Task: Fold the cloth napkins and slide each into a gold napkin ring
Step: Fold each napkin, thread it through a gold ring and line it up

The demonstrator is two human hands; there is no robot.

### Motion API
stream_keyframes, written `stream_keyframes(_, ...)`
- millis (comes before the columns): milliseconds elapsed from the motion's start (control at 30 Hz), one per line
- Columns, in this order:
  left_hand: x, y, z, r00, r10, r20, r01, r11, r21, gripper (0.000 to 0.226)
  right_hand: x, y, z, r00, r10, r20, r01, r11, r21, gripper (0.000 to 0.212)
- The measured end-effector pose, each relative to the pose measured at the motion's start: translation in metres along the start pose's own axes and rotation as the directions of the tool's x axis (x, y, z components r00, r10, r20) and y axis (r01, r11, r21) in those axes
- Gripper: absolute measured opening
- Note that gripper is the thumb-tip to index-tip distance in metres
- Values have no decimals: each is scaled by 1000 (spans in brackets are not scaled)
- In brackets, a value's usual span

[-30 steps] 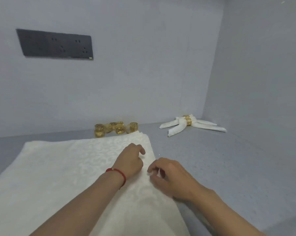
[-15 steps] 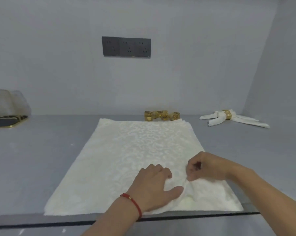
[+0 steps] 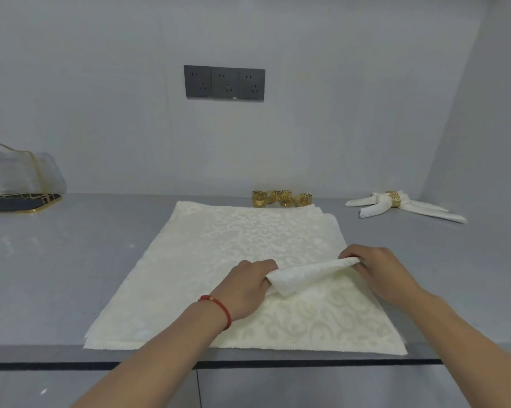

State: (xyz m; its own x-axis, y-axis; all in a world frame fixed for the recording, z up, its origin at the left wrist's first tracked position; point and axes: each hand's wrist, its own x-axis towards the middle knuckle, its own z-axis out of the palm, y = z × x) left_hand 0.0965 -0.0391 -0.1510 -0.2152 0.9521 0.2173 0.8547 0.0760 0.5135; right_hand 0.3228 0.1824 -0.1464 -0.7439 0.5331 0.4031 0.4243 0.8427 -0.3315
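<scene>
Both your hands pinch the top napkin's [image 3: 311, 273] near corner, left hand [image 3: 245, 288] and right hand [image 3: 379, 270], lifted off the napkin stack [image 3: 233, 251] on the counter [image 3: 57, 275]. Behind: gold napkin rings [image 3: 281, 198], a finished ringed napkin [image 3: 401, 206], a glass-domed tray [image 3: 19, 178] far left.

Head camera, looking down, close over counter [image 3: 57, 260]
</scene>
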Motion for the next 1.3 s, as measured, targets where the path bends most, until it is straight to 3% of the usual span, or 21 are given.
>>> stream_keyframes(133, -2, 16, 2, 988, 48, 146, -62, 993, 96, 19, -42, 6, -34, 996, 3, 88, 10, 988, -154, 41)
stream_keyframes(233, -17, 17, -2, 980, 72, 185, -93, 990, 109, 24, -80, -10, -59, 981, -26, 193, 55, 988, -143, 32)
stream_keyframes(300, -31, 13, -14, 982, 69, 176, -86, 992, 95, 25, -97, -29, -63, 970, -38, 240, 62, 994, -91, 35)
stream_keyframes(467, -70, -2, -54, 984, -58, 170, 50, 997, 52, 11, -96, -64, -55, 987, -42, 153, 11, 980, 198, 41)
stream_keyframes(633, -88, -13, -75, 988, -131, 82, 145, 970, -197, 14, -83, -80, -40, 971, 90, 222, -180, 887, 425, 31)
stream_keyframes(767, -88, -19, -79, 988, -140, 65, 153, 940, -304, 18, -67, -86, -27, 955, 181, 237, -276, 837, 473, 31)
stream_keyframes(867, -74, -26, -78, 969, -239, 68, 248, 908, -337, 40, -49, -94, -23, 951, 190, 243, -287, 832, 474, 45)
stream_keyframes(967, -38, -41, -78, 954, -292, 68, 299, 899, -320, 42, -11, -89, -8, 926, 252, 281, -356, 831, 427, 59)
stream_keyframes(1033, -5, -59, -80, 941, -335, 38, 332, 903, -272, 39, 25, -82, 6, 928, 281, 244, -352, 875, 332, 62)
stream_keyframes(1133, 47, -86, -77, 920, -390, -49, 390, 921, -7, 31, 82, -64, 32, 921, 312, 234, -357, 915, 186, 60)
stream_keyframes(1300, 109, -114, -51, 898, -387, -209, 439, 809, 391, 25, 146, -40, 70, 914, 376, 152, -351, 922, -164, 27)
